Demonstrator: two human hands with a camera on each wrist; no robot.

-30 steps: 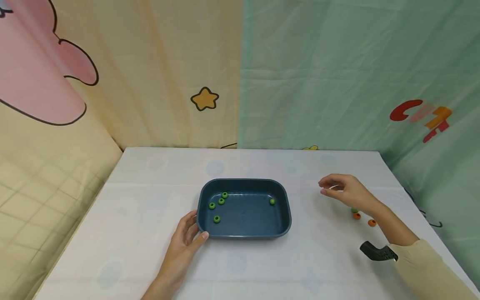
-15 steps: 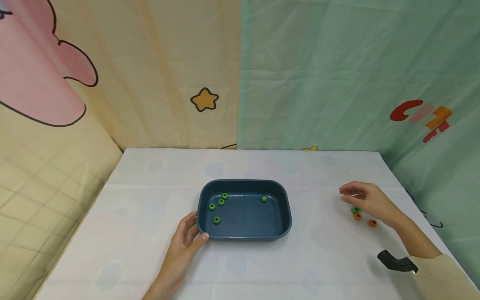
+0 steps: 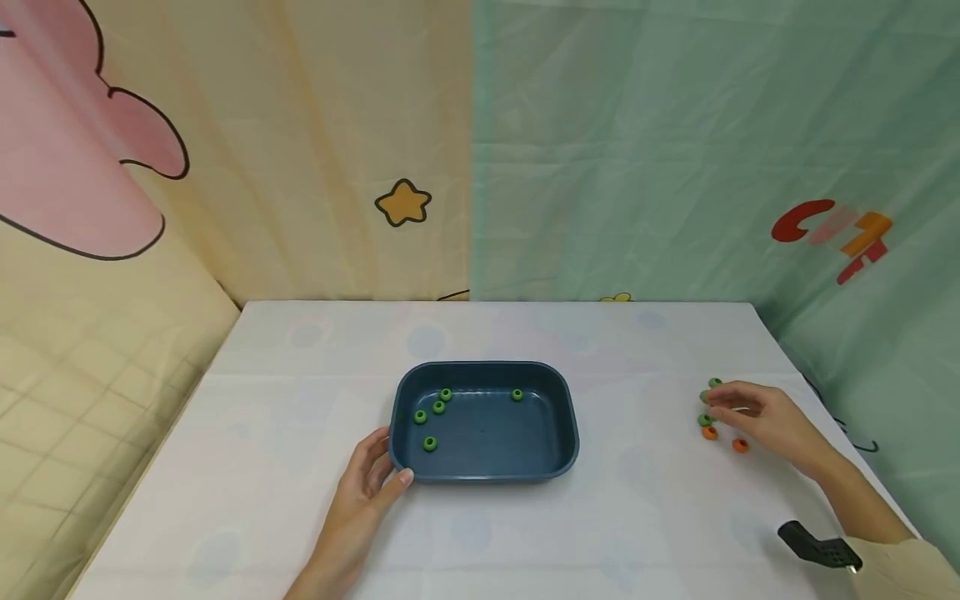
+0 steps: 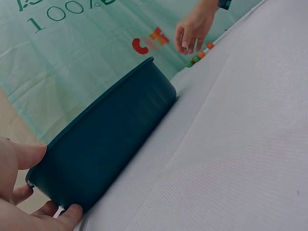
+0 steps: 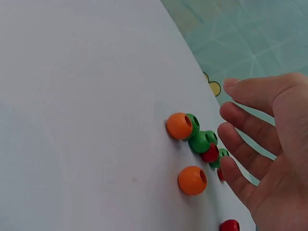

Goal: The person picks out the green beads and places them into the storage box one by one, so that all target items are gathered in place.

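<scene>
My left hand [image 3: 356, 504] holds the left side of a dark blue plastic tray [image 3: 487, 446], thumb at its rim and fingers along its outside wall, as the left wrist view shows too. Several green beads [image 3: 430, 444] lie at the tray's left, and one green bead [image 3: 517, 395] is right of its middle. At the table's right, my right hand [image 3: 776, 425] hovers with relaxed, parted fingers and nothing between them. Under and beside it are green beads [image 5: 199, 142], orange beads [image 5: 192, 180] and red beads [image 5: 210, 153], several touching in a cluster; the hand hides some in the head view.
A white cloth [image 3: 225, 467] covers the table. Beyond its far edge hangs a curtain, yellow [image 3: 322, 167] on the left and green [image 3: 637, 150] on the right. A black strap-like piece [image 3: 817, 550] sticks out at the right sleeve [image 3: 900, 567].
The right hand has moved right and down from beside the tray to over the loose beads. The lone green bead in the tray has rolled left. The left hand stays on the tray.
</scene>
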